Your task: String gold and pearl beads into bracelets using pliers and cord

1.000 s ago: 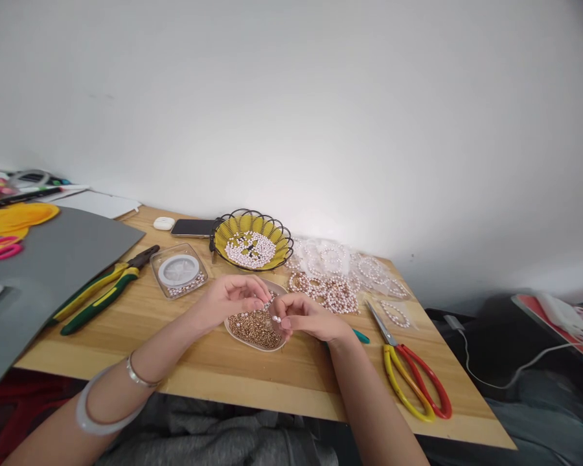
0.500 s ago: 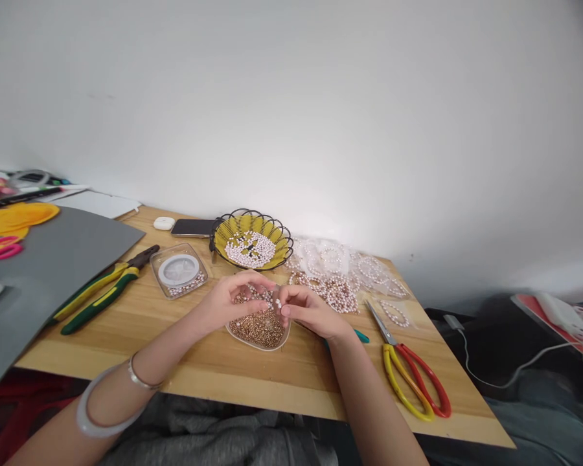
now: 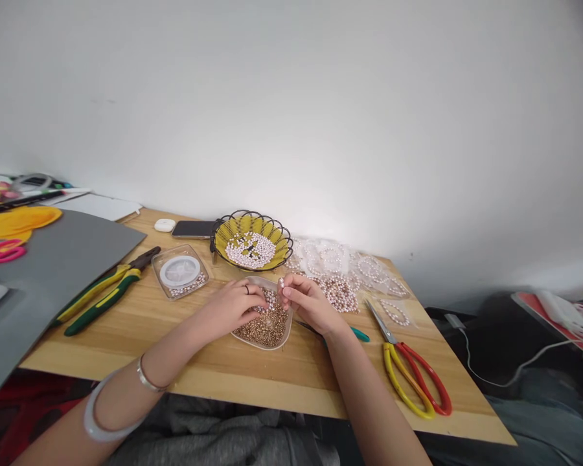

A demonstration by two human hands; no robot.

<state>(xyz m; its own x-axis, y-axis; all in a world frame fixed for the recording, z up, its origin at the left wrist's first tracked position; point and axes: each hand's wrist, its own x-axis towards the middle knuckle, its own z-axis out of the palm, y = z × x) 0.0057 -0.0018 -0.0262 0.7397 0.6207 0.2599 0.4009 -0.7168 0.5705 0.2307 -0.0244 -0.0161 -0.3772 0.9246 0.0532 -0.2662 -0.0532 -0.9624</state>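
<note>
My left hand (image 3: 230, 305) reaches palm down into a clear dish of small gold beads (image 3: 268, 330), its fingers pinched together among the beads. My right hand (image 3: 307, 303) hovers at the dish's right rim, fingers pinched on a short strand of pale pearl beads (image 3: 281, 283) held upright. Both hands are over the wooden table (image 3: 214, 362). What the left fingers hold is too small to make out.
A yellow wire basket of white pearls (image 3: 251, 243) stands behind the dish. Bagged pearl bracelets (image 3: 340, 275) lie at the right, red and yellow scissors (image 3: 408, 369) nearer. Green pliers (image 3: 104, 291), a clear box with cord (image 3: 179, 272), a phone (image 3: 193, 228) and a grey sheet (image 3: 43, 272) are at the left.
My left hand has turned palm down and dropped into the bead dish. My right hand has lifted slightly toward the far rim with the pearl strand.
</note>
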